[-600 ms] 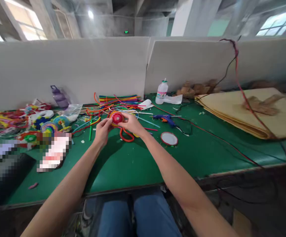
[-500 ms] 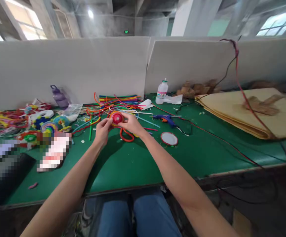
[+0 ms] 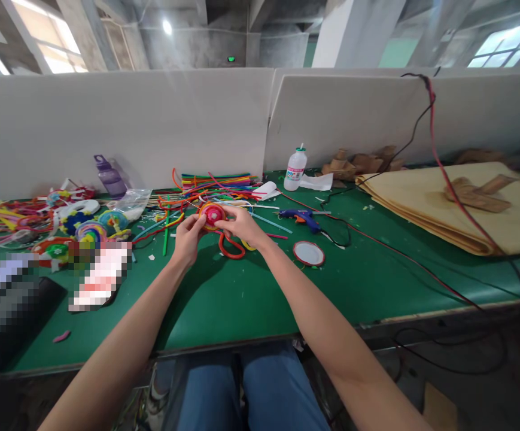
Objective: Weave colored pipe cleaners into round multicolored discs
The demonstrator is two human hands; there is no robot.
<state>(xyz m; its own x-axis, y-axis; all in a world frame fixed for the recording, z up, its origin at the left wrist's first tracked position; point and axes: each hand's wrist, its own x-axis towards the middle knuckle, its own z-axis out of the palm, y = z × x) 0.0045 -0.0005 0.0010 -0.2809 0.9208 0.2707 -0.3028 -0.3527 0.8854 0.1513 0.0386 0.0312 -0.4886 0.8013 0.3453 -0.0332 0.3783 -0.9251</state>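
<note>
Above the green table, a round red-and-orange pipe-cleaner craft piece [image 3: 213,214] with a small pale spot in its middle is held between both hands. My left hand [image 3: 188,236] pinches its left edge with thumb and fingertips. On the opposite edge, the fingers of my right hand [image 3: 242,226] close on it, thumb in front. A red-orange pipe-cleaner loop [image 3: 231,248] lies just below the hands. Behind them is a pile of coloured pipe cleaners [image 3: 219,181]. To the right of my right hand rest a blue hot glue gun [image 3: 302,218] and a white disc with a red rim [image 3: 309,253].
Colourful round craft pieces [image 3: 90,232] lie at left, near a purple bottle [image 3: 109,176]. A white bottle [image 3: 294,170] stands by the partition [image 3: 152,126]. Folded yellowish sheets [image 3: 416,206] lie at right, with a red-and-black cable [image 3: 441,161] hanging before them.
The view has shifted very slightly. Both hands keep hold of the round craft piece in nearly the same place; nothing else has visibly moved.
</note>
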